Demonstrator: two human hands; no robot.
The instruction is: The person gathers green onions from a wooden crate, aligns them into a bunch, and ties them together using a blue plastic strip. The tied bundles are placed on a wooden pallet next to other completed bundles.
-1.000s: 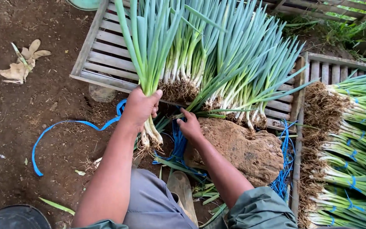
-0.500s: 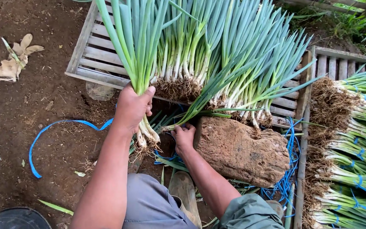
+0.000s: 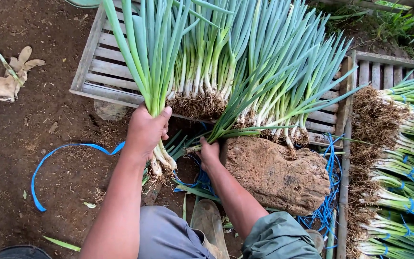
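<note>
Item: bunch of spring onions (image 3: 155,72), long blue-green leaves fanning upward, pale white stems below, a clump of soil-brown roots at the base just under the fist. The bunch is held upright over the bare ground in front of the person's knees, close to the near edge of a wooden slatted pallet (image 3: 102,76).

Left hand (image 3: 145,130): fingers are closed tightly round the white stems of the bunch, thumb laid across the front.

Right hand (image 3: 209,152): lowered beside a large earth-coloured rock (image 3: 276,173), with the fingers curled round the lower end of a few loose spring onion stalks (image 3: 238,130) that lean up and to the right.

Further stock: unbundled spring onions (image 3: 259,72) are laid in rows on the pallet, roots toward the person. At the right, tied bundles of spring onions (image 3: 398,168) are stacked on a second slatted pallet (image 3: 384,69), each bound with blue strapping.

Surface: dark brown, damp-looking soil (image 3: 29,124), scattered with leaf trimmings. A loop of blue plastic strap (image 3: 56,153) lies on it at the left; more blue straps (image 3: 319,211) are heaped by the rock. A dried pale husk (image 3: 10,79) is seen at the upper left.

Setting: outdoors; green weeds (image 3: 389,24) are visible beyond the pallets.
</note>
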